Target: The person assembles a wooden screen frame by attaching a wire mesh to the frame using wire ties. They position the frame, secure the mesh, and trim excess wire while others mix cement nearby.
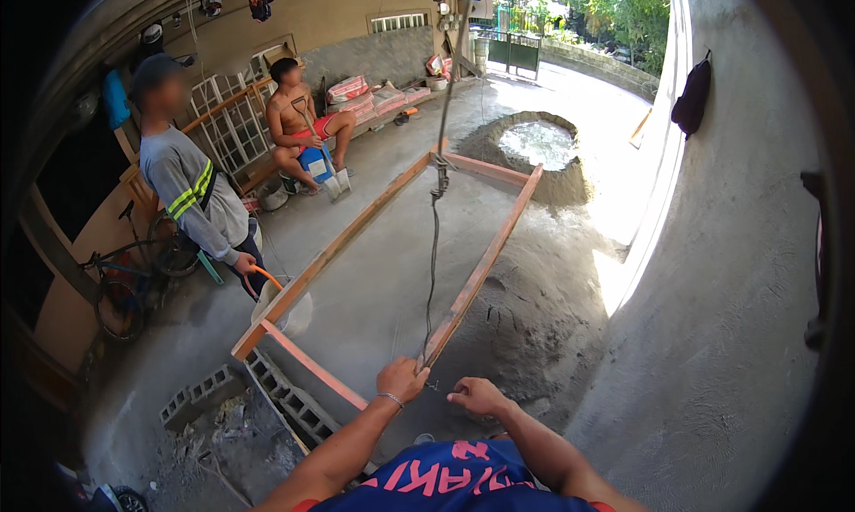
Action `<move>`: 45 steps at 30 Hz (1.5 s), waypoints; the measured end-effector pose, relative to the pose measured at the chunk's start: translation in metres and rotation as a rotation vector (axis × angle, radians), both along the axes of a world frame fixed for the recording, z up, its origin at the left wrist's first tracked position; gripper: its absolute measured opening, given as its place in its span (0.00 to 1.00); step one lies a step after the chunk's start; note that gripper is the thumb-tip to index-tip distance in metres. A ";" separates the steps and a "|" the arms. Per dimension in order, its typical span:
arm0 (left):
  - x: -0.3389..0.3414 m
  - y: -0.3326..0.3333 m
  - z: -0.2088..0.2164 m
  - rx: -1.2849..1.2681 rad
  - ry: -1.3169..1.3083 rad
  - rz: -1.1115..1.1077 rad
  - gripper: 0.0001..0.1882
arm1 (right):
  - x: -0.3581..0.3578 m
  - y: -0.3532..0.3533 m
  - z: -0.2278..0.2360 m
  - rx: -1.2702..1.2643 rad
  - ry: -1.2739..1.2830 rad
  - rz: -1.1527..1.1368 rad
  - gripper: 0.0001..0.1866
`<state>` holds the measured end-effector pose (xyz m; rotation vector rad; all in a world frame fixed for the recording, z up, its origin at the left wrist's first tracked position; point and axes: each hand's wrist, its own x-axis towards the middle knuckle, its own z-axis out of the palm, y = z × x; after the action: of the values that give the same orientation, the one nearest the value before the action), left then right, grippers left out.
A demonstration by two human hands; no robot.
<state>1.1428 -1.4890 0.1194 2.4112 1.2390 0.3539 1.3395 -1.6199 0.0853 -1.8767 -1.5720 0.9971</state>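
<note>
My left hand [403, 380] is closed round the near right corner of a long wooden frame [481, 276]. A dark rope [435, 236], knotted partway down, hangs from above within the frame's outline, and its lower end reaches toward that corner. Whether a mesh spans the frame I cannot make out. Just right of the corner is my right hand [478, 396], its fingers loosely bent and apart, holding nothing that I can see. A short twisted wire end [432, 386] sticks out between my two hands.
A sand pile [525, 325] lies right of the frame, beyond it a sand ring [570, 187] holding water. At left, a standing person [183, 174] grips an orange handle by a pale bucket [294, 312]. Another sits with a shovel [337, 182]. Hollow blocks [285, 389] lie near left.
</note>
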 end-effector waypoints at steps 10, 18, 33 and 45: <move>0.045 -0.062 0.030 0.385 -0.091 0.413 0.27 | 0.195 -0.123 -0.128 -0.465 -0.293 -0.098 0.26; 0.101 -0.156 0.052 0.160 -0.404 0.060 0.24 | 0.275 -0.194 -0.160 -0.812 -0.240 -0.293 0.29; 0.154 -0.150 0.030 -0.074 -0.371 -0.267 0.19 | 0.283 -0.221 -0.158 -0.665 -0.087 -0.499 0.26; 0.097 -0.175 0.044 -0.087 -0.242 0.120 0.24 | 0.270 -0.202 -0.172 -0.600 -0.159 -0.275 0.27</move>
<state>1.2399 -1.6637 0.1637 2.1525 1.2637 0.5962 1.6098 -1.8221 -0.0867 -2.5445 -1.1144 1.3145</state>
